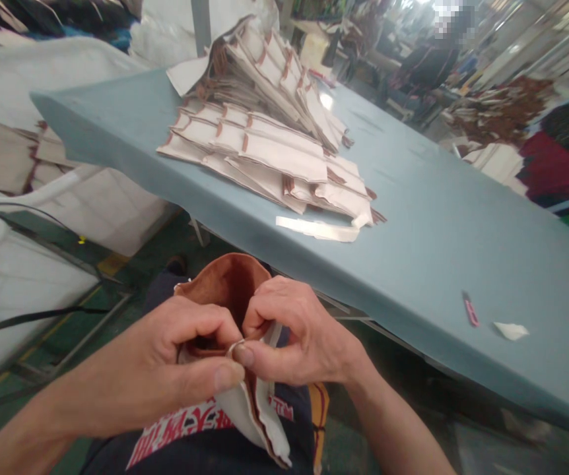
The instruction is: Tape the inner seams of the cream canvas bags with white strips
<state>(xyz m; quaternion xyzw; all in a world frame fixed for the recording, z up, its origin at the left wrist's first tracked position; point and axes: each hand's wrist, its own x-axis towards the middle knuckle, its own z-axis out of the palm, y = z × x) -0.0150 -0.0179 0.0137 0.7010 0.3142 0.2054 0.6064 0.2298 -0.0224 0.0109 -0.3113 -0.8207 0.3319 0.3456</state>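
Observation:
Between my hands is a sewn leather piece (235,274), brown suede on one side and whitish on the other, held above my lap. Its upper part curves open like a pouch, and a seamed edge hangs down below my fingers. My left hand (190,359) pinches the seam from the left. Close against it, my right hand (289,330) grips the same edge between thumb and curled fingers. The thumbs almost meet at the seam. What lies under the fingertips is hidden.
A blue-covered table (428,264) slants across in front of me. On it lie stacked white-and-brown sewn pieces (274,145), a pale strip (317,229), a pink-handled cutter (470,309) and a white scrap (511,330). White bins (111,204) stand at left. A person (426,66) is in the background.

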